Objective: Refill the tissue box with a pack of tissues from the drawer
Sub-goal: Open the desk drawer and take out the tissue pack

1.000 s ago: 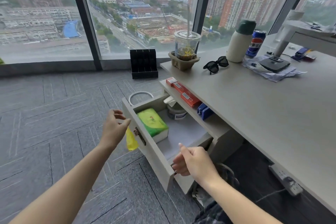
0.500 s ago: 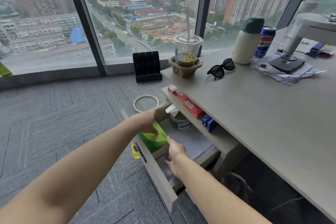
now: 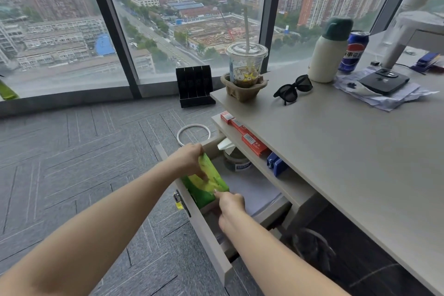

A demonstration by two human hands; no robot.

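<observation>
A green and yellow pack of tissues is tilted up inside the open drawer under the desk. My left hand grips the pack's far end from above. My right hand pinches its near corner, just over the drawer's front panel. No tissue box shows; a round jar with a white tissue sticking out of it stands at the back of the drawer.
The desk carries an iced drink in a cardboard holder, sunglasses, a white bottle, a cola can and a monitor base. Red boxes and a blue stapler lie on the shelf above the drawer. A black rack and a white ring are on the carpet.
Both hands left the drawer's front edge and went into the drawer. They took hold of the green pack, which now tilts up off the drawer floor.
</observation>
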